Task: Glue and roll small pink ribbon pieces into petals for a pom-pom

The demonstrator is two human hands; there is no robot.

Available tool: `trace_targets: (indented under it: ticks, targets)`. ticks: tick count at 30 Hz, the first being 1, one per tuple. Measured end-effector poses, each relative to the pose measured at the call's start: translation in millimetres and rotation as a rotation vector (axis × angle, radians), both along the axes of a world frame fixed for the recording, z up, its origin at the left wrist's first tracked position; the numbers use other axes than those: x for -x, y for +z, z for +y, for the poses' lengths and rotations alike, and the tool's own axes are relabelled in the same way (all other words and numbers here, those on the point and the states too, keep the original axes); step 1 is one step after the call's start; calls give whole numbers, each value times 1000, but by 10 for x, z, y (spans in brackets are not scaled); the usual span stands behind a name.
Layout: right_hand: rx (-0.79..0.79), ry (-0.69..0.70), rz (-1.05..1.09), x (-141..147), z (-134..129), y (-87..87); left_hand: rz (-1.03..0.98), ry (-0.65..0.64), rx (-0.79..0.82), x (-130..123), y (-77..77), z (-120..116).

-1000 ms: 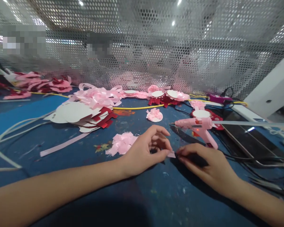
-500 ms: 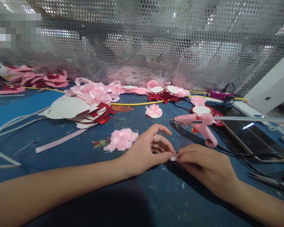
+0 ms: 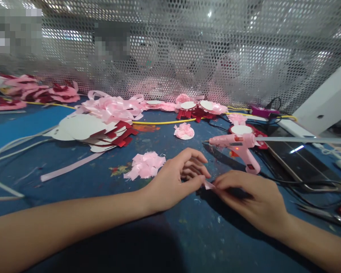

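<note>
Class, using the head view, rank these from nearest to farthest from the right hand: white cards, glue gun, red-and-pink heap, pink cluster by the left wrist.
From the right hand:
1. Glue gun: just beyond it.
2. Pink cluster: to the left.
3. White cards: farther left.
4. Red-and-pink heap: far back left.

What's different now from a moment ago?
The right hand closed in at the small ribbon piece, then loosened slightly; whether it touches the piece now is unclear. The left hand kept its pinch. The glue gun and nearer pink rosette stayed put.
</note>
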State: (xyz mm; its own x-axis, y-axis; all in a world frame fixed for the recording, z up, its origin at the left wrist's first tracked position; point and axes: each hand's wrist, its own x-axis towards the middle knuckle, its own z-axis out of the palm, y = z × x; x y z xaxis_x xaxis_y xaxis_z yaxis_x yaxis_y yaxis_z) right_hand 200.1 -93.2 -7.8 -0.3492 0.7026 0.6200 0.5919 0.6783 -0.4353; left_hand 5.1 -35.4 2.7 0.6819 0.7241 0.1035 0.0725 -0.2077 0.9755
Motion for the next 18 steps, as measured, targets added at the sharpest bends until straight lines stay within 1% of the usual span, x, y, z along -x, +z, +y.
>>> trace_targets:
  ticks: [3,5,14,18]
  targets:
    - [-1,-87,19,2,-25,-1,42,3,-108,11,-11,-9]
    - [-8,-111,33,-4,-37,-9,70,-4,-142,17,-14,-17]
    - [55,-83,23,-16,-38,-25,88,-6,-188,26,-5,-29]
    - [75,-72,20,-22,-47,-35,94,-4,-241,19,-8,-31]
